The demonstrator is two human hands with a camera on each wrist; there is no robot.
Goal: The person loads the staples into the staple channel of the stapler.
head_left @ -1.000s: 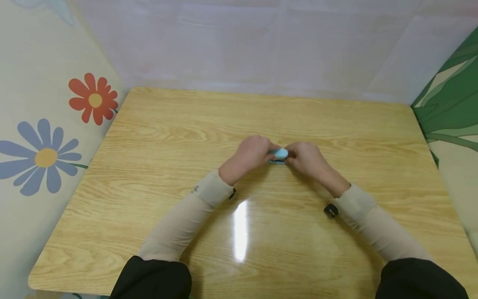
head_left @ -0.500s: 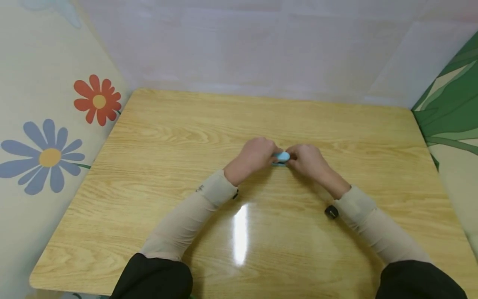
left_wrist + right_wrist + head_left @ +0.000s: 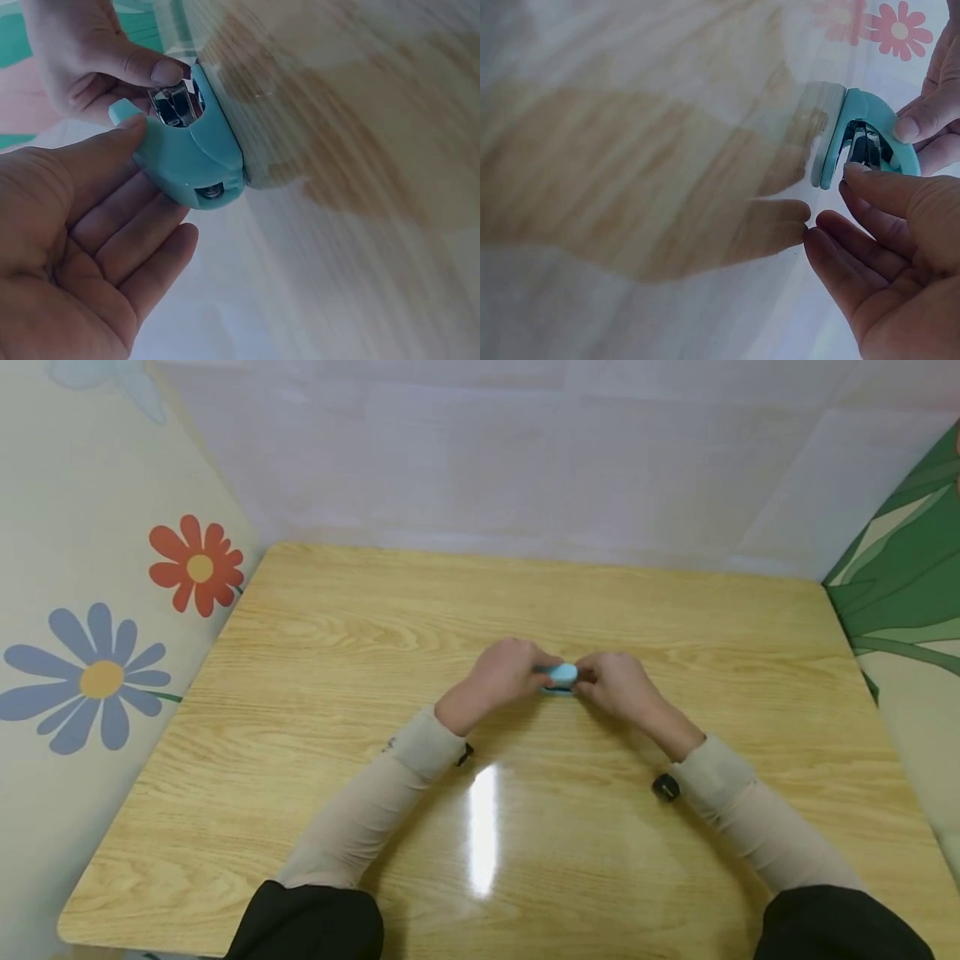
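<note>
A small teal mini stapler [image 3: 561,675] stands base-down on the wooden table, between both hands. My left hand [image 3: 504,678] pinches its top cover, with the thumb [image 3: 112,154] on one side and the fingers behind and beneath. The other fingers of that hand spread loosely. At the stapler's open end, metal parts [image 3: 176,103] show inside. There my right hand [image 3: 617,685] pinches with its thumb [image 3: 877,184] at the metal and its index finger opposite. Its remaining fingers curl loosely beside the table surface. The fingertips hide part of what the right hand pinches.
The wood-grain table [image 3: 337,635] is glossy and mirrors a bright light strip [image 3: 483,831]. A white sheet [image 3: 480,460] hangs along its far edge. Flower-painted panels [image 3: 97,681] stand at the left, with a green leaf panel [image 3: 907,560] at the right.
Over the last half second my left hand and the stapler shift slightly left. My right hand stays almost in place, and both hands keep their pinch.
</note>
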